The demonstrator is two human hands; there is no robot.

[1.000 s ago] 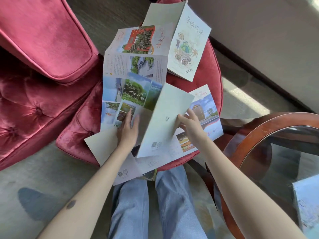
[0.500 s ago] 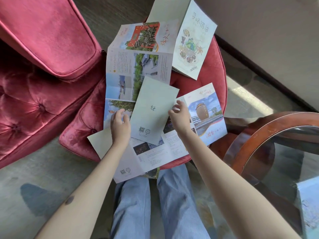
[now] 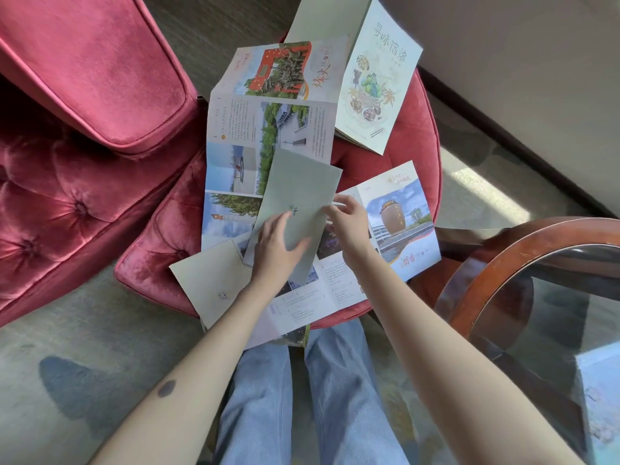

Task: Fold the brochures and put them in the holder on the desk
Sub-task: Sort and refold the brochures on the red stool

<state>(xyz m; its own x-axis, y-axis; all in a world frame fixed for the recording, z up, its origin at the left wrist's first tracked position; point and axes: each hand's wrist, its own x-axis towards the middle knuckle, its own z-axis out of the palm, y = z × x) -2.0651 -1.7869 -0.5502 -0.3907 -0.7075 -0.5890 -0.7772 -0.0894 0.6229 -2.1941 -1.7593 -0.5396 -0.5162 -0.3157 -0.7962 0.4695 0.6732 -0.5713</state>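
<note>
- The left hand [image 3: 275, 250] lies palm down on a folded grey-green brochure [image 3: 298, 203], fingers [image 3: 280, 223] spread flat and loose, pressing the paper rather than gripping it.
- The right hand [image 3: 349, 226] reaches in from the right, its fingertips pinched on the right edge of that same brochure, thumb and forefinger closed on the paper.
- Both bare forearms stretch forward from the near edge of the view, above legs in light blue jeans [image 3: 302, 397].
- The folded brochure rests on top of other opened ones: a long photo brochure [image 3: 265, 122] running away to the far side, one with a jar-shaped building [image 3: 399, 223] to the right, and a pale one with food drawings [image 3: 375, 78] standing half open at the far right.
- Another grey-green panel [image 3: 211, 286] sticks out at the near left.
- All the paper lies on a round red velvet footstool [image 3: 161, 260].
- A tufted red armchair [image 3: 77, 146] fills the left.
- A round glass surface with a wooden rim [image 3: 496, 263] sits at the right, more printed paper [image 3: 600, 397] lying on it.
- The floor [image 3: 67, 347] is grey carpet, with a pale wall at the far right.
</note>
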